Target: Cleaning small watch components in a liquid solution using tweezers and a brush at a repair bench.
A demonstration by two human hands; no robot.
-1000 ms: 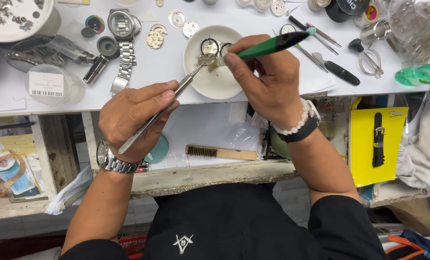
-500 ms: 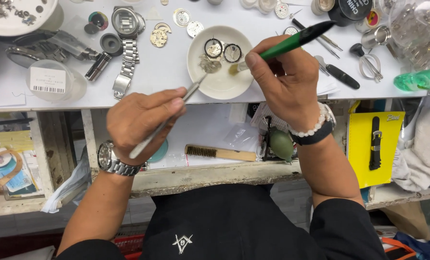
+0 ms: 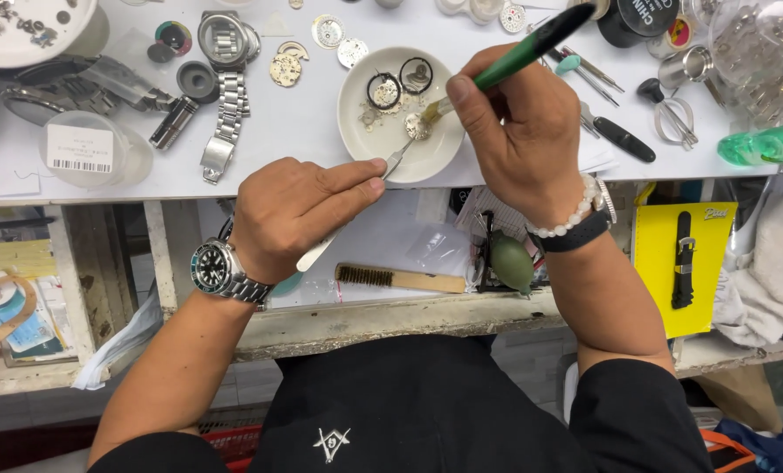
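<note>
Pinched in your left hand (image 3: 299, 215), the tweezers (image 3: 356, 210) run up and to the right, tips reaching into the white dish (image 3: 356, 131) at the tabletop's near edge. Your right hand (image 3: 518, 131) is clamped around a green-handled brush (image 3: 531, 39); its long axis slants down-left, bristles meeting a small metal part (image 3: 418, 129) inside the dish. Two ringed watch pieces (image 3: 400, 83) lie toward the dish's far rim. A steel watch bracelet (image 3: 227, 123) stretches toward the near edge, left of the dish.
</note>
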